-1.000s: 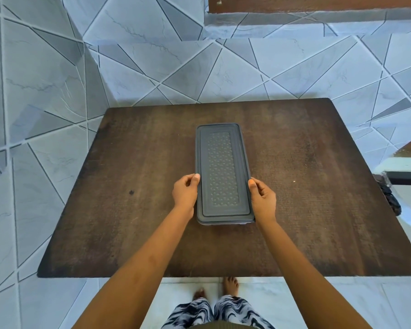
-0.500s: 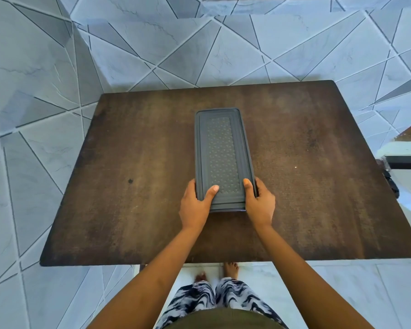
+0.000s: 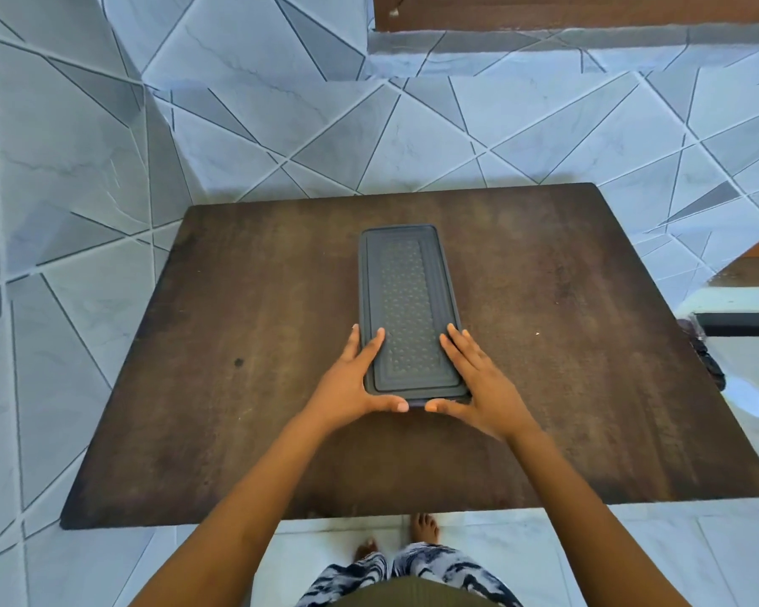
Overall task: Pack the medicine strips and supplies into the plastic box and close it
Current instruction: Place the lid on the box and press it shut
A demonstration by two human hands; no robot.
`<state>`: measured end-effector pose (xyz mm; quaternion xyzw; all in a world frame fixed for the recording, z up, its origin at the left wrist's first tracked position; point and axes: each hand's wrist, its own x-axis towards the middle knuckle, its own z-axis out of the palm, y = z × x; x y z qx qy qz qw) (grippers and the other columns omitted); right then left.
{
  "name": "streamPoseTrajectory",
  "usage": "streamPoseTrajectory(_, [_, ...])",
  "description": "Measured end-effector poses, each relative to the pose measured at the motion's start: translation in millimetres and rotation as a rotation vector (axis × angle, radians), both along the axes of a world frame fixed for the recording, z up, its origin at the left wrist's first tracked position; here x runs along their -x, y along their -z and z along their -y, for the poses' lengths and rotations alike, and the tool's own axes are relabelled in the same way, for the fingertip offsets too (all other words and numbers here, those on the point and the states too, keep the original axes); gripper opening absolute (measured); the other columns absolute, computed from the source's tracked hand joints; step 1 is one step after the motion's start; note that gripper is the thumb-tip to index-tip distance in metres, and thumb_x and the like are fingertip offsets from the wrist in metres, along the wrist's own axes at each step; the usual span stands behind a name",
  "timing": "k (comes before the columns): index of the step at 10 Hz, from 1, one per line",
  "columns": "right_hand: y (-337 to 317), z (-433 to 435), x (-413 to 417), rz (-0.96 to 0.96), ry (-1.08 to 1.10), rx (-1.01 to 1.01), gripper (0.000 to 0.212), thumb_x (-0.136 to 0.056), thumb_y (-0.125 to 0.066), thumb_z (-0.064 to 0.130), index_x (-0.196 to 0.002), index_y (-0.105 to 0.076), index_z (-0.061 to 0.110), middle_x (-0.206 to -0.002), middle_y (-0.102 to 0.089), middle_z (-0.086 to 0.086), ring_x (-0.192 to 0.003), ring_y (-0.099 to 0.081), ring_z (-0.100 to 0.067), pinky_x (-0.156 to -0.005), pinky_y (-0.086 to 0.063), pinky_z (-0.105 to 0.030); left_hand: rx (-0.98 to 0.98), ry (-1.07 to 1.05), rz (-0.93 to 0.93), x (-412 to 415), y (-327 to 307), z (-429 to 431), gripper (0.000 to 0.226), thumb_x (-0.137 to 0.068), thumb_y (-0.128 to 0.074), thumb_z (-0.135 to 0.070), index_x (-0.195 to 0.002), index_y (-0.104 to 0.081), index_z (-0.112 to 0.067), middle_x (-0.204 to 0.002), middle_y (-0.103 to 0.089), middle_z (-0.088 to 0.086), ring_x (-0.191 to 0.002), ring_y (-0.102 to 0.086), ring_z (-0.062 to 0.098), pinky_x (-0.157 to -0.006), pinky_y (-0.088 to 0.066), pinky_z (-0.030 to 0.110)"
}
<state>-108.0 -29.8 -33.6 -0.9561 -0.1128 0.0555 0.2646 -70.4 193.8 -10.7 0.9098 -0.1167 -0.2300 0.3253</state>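
A long dark grey plastic box (image 3: 406, 300) lies lengthwise in the middle of the brown table (image 3: 588, 343), its dotted lid on top. My left hand (image 3: 347, 387) lies flat over the box's near left corner, fingers stretched along the lid edge and thumb against the near end. My right hand (image 3: 483, 387) mirrors it on the near right corner. Both thumbs nearly meet at the box's near end. No medicine strips or supplies are visible outside the box.
Grey patterned tile walls stand behind and to the left of the table. A white ledge (image 3: 737, 300) and a dark object (image 3: 710, 365) sit just past the table's right edge. My feet (image 3: 421, 527) stand below the near edge.
My hands went from gripping the box's long sides to lying flat over its near corners, with thumbs now on the near end. The box stays in place.
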Motion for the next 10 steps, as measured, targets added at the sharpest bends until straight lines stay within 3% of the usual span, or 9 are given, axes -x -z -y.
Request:
streamPoseTrajectory(2, [-15.8, 1.9, -52.3, 0.006, 0.017, 0.191, 0.120, -0.052, -0.004, 0.094, -0.148, -0.007, 0.021, -0.159, -0.003, 0.002, -0.146, 0.000, -0.015, -0.119, -0.004, -0.032, -0.303, 0.036, 0.143, -58.8, -10.5, 8.2, 0.111, -0.058, -0.067, -0.073, -0.147, -0.008, -0.043, -0.162, -0.001, -0.001, -0.142, -0.031, 0.024, -0.109, -0.039, 0.040])
streamPoseTrajectory(3, [-18.5, 2.8, -86.7, -0.018, 0.027, 0.206, 0.126, -0.045, 0.002, 0.095, -0.148, -0.005, 0.021, -0.159, 0.000, 0.001, -0.147, 0.000, -0.016, -0.119, -0.004, -0.032, -0.361, 0.018, 0.184, -88.7, -16.1, 12.2, 0.109, -0.058, -0.064, -0.077, -0.147, -0.012, -0.041, -0.161, -0.012, -0.001, -0.141, -0.033, 0.026, -0.110, -0.037, 0.040])
streamPoseTrajectory(5, [-24.0, 5.3, -144.9, -0.068, 0.014, 0.228, 0.139, -0.032, 0.011, 0.096, -0.148, -0.002, 0.021, -0.159, 0.003, 0.000, -0.147, 0.001, -0.017, -0.120, -0.006, -0.033, -0.384, -0.022, 0.194, -133.9, -26.0, 19.5, 0.104, -0.061, -0.065, -0.074, -0.147, -0.017, -0.040, -0.159, -0.018, -0.003, -0.142, -0.032, 0.019, -0.110, -0.035, 0.036])
streamPoseTrajectory(7, [-23.3, 4.8, -169.6, -0.059, 0.035, 0.210, 0.136, -0.033, 0.012, 0.096, -0.148, 0.000, 0.022, -0.159, 0.004, 0.002, -0.147, 0.002, -0.016, -0.120, -0.006, -0.032, -0.421, -0.008, 0.188, -160.3, -28.6, 23.1, 0.106, -0.062, -0.063, -0.074, -0.149, -0.016, -0.034, -0.159, -0.021, 0.003, -0.143, -0.030, 0.019, -0.115, -0.027, 0.039])
streamPoseTrajectory(10, [-29.9, 3.8, -163.3, -0.105, 0.024, 0.138, 0.137, -0.034, 0.007, 0.097, -0.148, -0.003, 0.021, -0.159, 0.002, 0.001, -0.147, 0.001, -0.017, -0.120, -0.005, -0.034, -0.254, -0.092, 0.181, -148.2, -22.8, 19.6, 0.094, -0.072, -0.065, -0.061, -0.148, -0.019, -0.033, -0.157, -0.025, 0.001, -0.143, -0.028, 0.018, -0.116, -0.028, 0.041])
